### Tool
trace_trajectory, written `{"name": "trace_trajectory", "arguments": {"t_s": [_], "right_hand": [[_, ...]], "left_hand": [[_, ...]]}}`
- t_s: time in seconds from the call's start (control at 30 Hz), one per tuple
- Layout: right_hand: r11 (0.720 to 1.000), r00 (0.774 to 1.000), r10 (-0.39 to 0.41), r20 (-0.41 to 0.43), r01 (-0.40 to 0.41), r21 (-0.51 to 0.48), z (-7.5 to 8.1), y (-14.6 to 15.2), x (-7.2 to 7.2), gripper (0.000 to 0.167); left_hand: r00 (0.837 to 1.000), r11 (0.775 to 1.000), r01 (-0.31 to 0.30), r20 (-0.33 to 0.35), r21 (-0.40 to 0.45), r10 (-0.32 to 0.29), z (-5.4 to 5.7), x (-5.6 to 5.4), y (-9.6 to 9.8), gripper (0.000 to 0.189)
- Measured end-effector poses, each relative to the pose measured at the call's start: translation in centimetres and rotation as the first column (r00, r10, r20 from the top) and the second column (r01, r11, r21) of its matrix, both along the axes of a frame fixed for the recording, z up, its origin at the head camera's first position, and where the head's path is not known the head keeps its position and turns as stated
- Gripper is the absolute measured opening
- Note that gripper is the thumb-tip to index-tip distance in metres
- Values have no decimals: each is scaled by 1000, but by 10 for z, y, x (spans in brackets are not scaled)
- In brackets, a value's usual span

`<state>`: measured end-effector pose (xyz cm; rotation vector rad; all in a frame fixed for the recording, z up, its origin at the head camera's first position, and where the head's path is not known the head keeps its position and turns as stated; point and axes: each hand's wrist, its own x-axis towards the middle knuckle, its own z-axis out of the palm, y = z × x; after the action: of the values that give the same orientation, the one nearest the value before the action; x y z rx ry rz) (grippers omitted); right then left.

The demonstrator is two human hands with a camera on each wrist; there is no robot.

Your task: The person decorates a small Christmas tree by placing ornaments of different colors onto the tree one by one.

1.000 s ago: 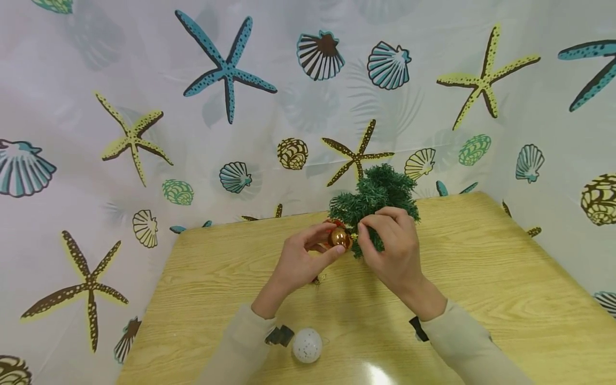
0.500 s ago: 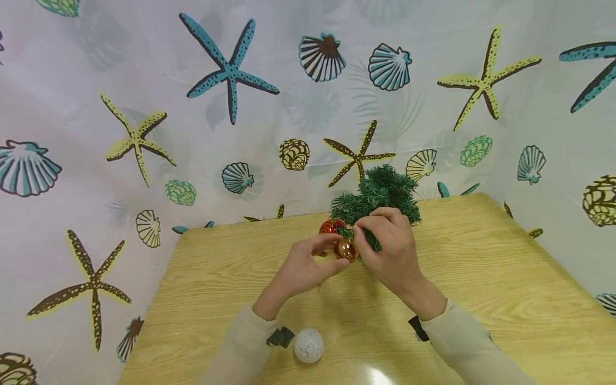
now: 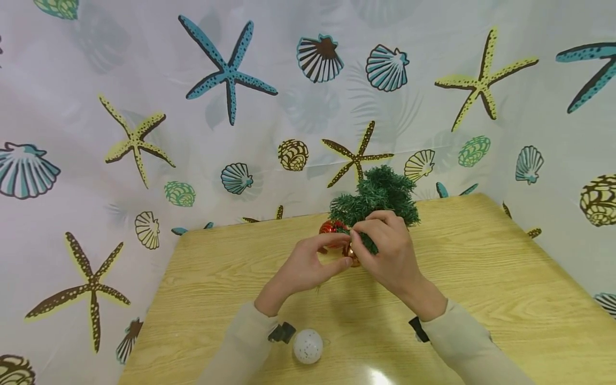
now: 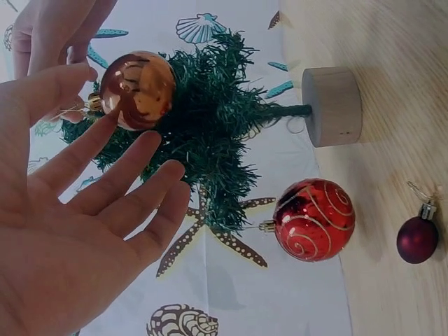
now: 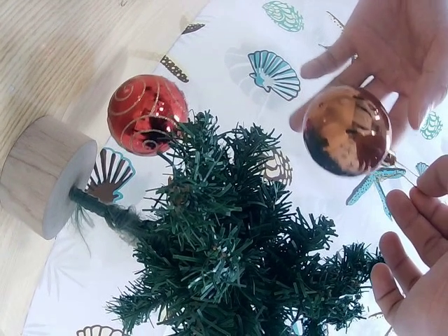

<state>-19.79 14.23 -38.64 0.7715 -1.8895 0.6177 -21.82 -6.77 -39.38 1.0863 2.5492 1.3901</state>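
A shiny gold Christmas bauble (image 4: 138,91) hangs at the front of a small artificial Christmas tree (image 3: 385,190), overlapping its green branches. My right hand (image 3: 390,248) pinches the thin hanging loop above the bauble's cap between thumb and forefinger, as the right wrist view shows. Around the bauble's left side my left hand (image 3: 308,262) is held with fingers spread, its fingertips right at the gold surface. A red bauble with gold swirls (image 5: 148,115) hangs from a lower branch. The tree's trunk stands in a round wooden base (image 4: 332,106).
On the wood-grain table (image 3: 216,278), a white speckled bauble (image 3: 308,346) lies near the front, beside the left sleeve. A small dark red bauble (image 4: 418,240) lies near the tree. A sheet printed with starfish and shells (image 3: 308,107) rises behind the table.
The gold bauble has moved down and slightly right, now partly behind the right hand. My left fingers have loosened from around it, and the red bauble has come into clearer view.
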Motion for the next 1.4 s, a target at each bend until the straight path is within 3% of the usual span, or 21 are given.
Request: {"name": "trace_trajectory", "arguments": {"t_s": [0.27, 0.57, 0.77, 0.93, 1.1, 1.4], "right_hand": [[1000, 1000, -4, 5, 4, 10, -1, 4, 0, 26], [1000, 999, -11, 31, 10, 16, -3, 7, 1, 14], [1000, 1000, -13, 28, 13, 15, -2, 11, 1, 21], [999, 999, -30, 17, 30, 10, 1, 16, 0, 20], [999, 999, -44, 19, 44, -16, 8, 21, -1, 15], [991, 999, -46, 14, 47, -124, 17, 25, -4, 11]], "left_hand": [[994, 995, -10, -104, 96, 20, 8, 0, 9, 27], [988, 985, -36, -140, 169, 60, 10, -2, 18, 17], [986, 977, -28, -155, 209, 62, 12, -3, 23, 16], [974, 975, -73, -194, 212, 115, 17, -4, 27, 15], [957, 970, -92, -250, 227, 149, 25, -7, 35, 16], [950, 962, -95, -264, 258, 164, 38, -15, 48, 16]]}}
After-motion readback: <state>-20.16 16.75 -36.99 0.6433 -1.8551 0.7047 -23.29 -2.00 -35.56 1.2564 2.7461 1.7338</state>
